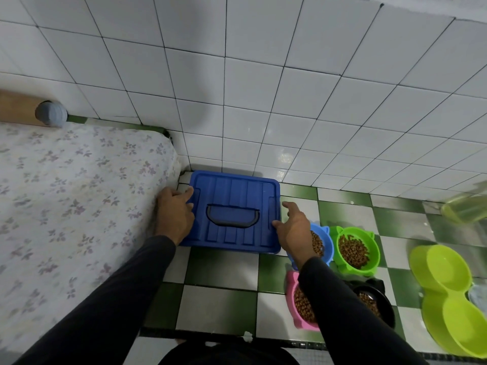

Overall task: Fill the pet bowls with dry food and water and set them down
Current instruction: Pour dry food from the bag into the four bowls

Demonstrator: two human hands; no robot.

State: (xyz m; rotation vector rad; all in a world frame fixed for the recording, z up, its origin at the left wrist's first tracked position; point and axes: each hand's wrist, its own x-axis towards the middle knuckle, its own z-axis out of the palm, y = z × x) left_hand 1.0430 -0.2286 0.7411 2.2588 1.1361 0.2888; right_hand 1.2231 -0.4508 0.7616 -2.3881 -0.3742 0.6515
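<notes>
**Pet bowls filled with dry food beside the closed blue bin**

In the head view, the pet bowls sit on the green-and-white checkered floor [224,270] to your right. The green bowl [354,250] holds dry kibble and stands just beside the blue bowl [325,246], which your right forearm partly hides. Nearer to you, the pink bowl [295,304] and the black bowl [379,305] also hold kibble, both partly covered by your sleeve. A lime-green double bowl [448,299] lies farther right, well apart from the others; you cannot tell whether it holds water.

The blue bin lid [234,214] lies flat against the tiled wall [263,88], next to the flowered mattress [79,193]. Your left hand [175,213] rests on the lid's left edge, fingers curled over the rim. Your right hand [293,227] touches the lid's right edge with fingers loosely spread and holds nothing.

A yellowish clear container [466,206] shows blurred at the far right.
</notes>
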